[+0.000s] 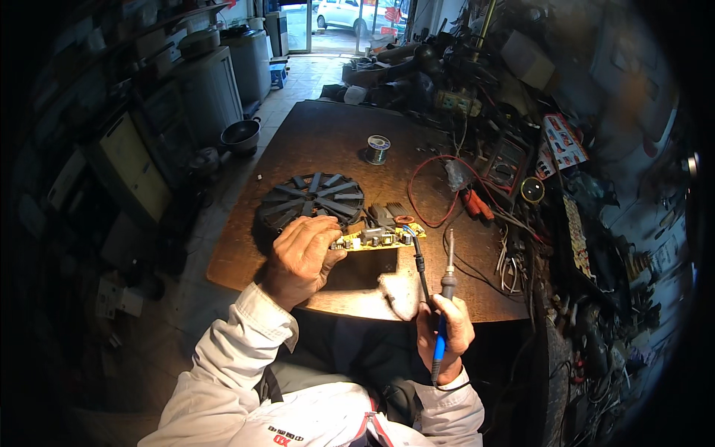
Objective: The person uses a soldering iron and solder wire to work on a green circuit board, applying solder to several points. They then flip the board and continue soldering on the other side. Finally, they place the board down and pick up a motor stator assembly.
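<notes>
My left hand is closed at the left end of a yellowish circuit board, its thumb and fingers pinching the board's edge. Dark heat-sink fins and a copper-coloured coil stand on the board. Behind the hand lies a round black induction coil with spoke-like bars. My right hand is wrapped round the blue handle of a soldering iron, whose metal tip points up and away from me. A black cable runs from the board down to the right hand's fingers.
A spool of solder wire stands farther back on the brown table. To the right lie red-handled test leads, a multimeter and a small round lens-like dish. Tangled wires and piled parts crowd the right side. A pot sits beyond the left edge.
</notes>
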The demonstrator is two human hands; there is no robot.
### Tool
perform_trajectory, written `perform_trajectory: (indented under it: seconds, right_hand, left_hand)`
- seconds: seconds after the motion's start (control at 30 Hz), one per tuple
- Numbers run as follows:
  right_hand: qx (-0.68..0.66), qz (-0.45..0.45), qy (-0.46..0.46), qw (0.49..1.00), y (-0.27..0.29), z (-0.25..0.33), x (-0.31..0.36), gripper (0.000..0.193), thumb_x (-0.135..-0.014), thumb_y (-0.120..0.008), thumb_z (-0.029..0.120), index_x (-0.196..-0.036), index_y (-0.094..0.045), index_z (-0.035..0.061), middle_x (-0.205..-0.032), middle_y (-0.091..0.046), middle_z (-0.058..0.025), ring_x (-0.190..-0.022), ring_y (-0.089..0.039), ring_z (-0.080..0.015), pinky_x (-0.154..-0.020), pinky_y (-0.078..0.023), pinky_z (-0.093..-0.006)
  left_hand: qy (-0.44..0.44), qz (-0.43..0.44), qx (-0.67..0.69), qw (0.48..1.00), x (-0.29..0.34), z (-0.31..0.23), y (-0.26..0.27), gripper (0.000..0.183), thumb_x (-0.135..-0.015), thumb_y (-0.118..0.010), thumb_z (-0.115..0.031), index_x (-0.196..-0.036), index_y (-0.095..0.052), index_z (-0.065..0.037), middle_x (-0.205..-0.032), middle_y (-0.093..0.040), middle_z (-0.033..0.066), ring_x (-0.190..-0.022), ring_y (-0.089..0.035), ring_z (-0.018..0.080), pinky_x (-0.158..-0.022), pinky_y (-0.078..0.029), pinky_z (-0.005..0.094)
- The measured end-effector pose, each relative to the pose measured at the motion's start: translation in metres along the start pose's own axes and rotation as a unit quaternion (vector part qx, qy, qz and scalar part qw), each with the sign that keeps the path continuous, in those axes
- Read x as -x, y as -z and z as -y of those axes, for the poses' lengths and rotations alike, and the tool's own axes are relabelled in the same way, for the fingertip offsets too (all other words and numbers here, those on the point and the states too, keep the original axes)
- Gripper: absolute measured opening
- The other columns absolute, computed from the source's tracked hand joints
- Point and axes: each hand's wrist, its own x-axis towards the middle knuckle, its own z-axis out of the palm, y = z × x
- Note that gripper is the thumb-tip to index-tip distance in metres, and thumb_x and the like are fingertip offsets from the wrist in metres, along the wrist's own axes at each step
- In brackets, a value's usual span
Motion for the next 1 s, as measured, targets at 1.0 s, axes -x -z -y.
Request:
perform_trajectory:
  seconds: [1.0]
  right_hand:
    - [-0.025,-0.023,-0.153,0.988,0.001,-0.045,-0.009,0.033,-0.097,-0.064,-0.008,-0.130,-0.062,-0.0031,-0.110,-0.069,-0.0113,-0.089,-0.069,-0.0154,-0.082,-0.057,-0.0280]
  left_hand:
    - [0.026,0.038,0.028,0.999,0.009,-0.006,0.008,0.037,-0.100,-0.070,-0.033,-0.104,-0.070,0.004,-0.107,-0.073,0.0187,-0.106,-0.073,0.0374,-0.094,-0.056,0.0493]
